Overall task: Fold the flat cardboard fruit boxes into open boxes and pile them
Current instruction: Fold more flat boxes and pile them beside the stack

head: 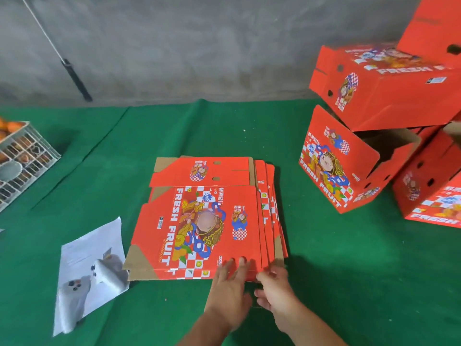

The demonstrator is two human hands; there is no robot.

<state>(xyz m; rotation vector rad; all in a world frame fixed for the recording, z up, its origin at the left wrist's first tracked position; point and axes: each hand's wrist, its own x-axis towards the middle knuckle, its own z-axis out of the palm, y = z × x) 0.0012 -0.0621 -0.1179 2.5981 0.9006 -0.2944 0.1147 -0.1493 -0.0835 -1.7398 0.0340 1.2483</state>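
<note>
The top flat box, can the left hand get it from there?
Probably yes. The left hand already lies with straight fingers on the top flat box's near edge, nothing covering it.

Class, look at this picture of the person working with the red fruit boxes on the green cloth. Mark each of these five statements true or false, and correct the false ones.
1. Both hands are at the near edge of the stack of flat boxes. True: the left hand lies with straight fingers on the top sheet, and the right hand is at the stack's near right corner.
2. The folded boxes are piled to the left of the stack. False: they are to its right.
3. The crate at the left edge holds orange fruit. True.
4. The flat boxes are blue. False: they are red, printed FRESH FRUIT.
5. The silver-white sheet lies on top of the flat stack. False: it lies on the green cloth, left of the stack.
</note>
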